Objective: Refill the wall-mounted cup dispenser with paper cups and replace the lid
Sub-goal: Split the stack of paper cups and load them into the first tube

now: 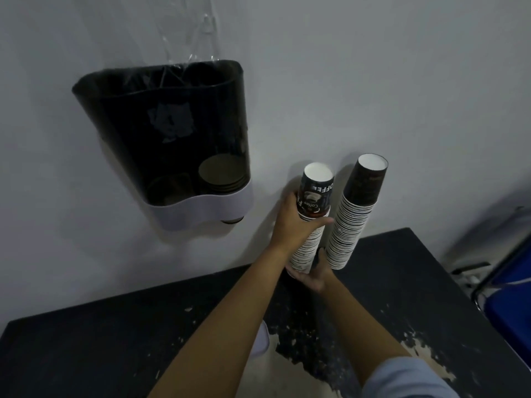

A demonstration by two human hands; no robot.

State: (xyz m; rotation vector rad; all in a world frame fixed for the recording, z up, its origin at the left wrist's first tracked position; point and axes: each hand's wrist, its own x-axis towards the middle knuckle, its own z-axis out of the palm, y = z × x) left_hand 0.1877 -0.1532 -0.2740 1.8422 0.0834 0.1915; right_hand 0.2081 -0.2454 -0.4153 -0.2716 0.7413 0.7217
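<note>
The wall-mounted cup dispenser (pixel 172 130) hangs at the upper left, with a dark tinted body, a white base and an open top with no lid on it. A few cups sit low in its right column. I hold an upside-down stack of paper cups (pixel 311 219) just above the table. My left hand (pixel 290 222) wraps around the stack's upper part. My right hand (pixel 311 275) cups the stack's bottom end from below. A second, taller cup stack (pixel 355 214) stands on the table against the wall, just right of the held one.
A clear plastic sleeve (pixel 189 33) hangs on the wall above the dispenser's open top. The black table (pixel 100 346) has a chipped, flaking surface. A white object (pixel 261 340) shows partly under my left forearm. A blue chair (pixel 511 305) stands at the right edge.
</note>
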